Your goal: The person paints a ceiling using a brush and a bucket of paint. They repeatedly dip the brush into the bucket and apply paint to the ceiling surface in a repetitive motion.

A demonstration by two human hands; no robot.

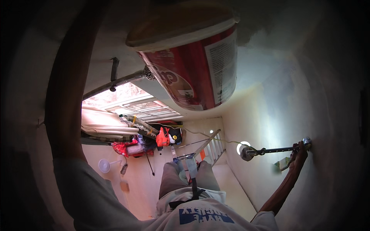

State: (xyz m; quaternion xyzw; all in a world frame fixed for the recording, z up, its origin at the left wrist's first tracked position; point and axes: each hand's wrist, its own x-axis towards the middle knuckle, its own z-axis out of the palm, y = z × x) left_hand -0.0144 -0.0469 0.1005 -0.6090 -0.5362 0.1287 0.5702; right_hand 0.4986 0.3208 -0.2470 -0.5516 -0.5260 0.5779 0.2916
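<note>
A large white and red paint bucket (189, 65) hangs tilted in the upper middle, close in front of me. My left arm (69, 84) reaches up along the left side into the dark; its hand does not show, so I cannot tell whether it touches the bucket. At the right, my right hand (298, 156) is closed around a paintbrush (284, 163) whose bristle end is blurred. Its fingers are against the wall end of a metal bar (275, 150) that joins a round wall mount (306, 143). I cannot tell whether they grip the bar too.
A cord (231, 142) runs from the bar's hexagonal end towards the far wall. Below stand a ladder (216, 148) and a white fan (104, 165). Clothes and an orange bag (163, 137) are piled by the window (144, 106). A dark pipe (119, 81) crosses above it.
</note>
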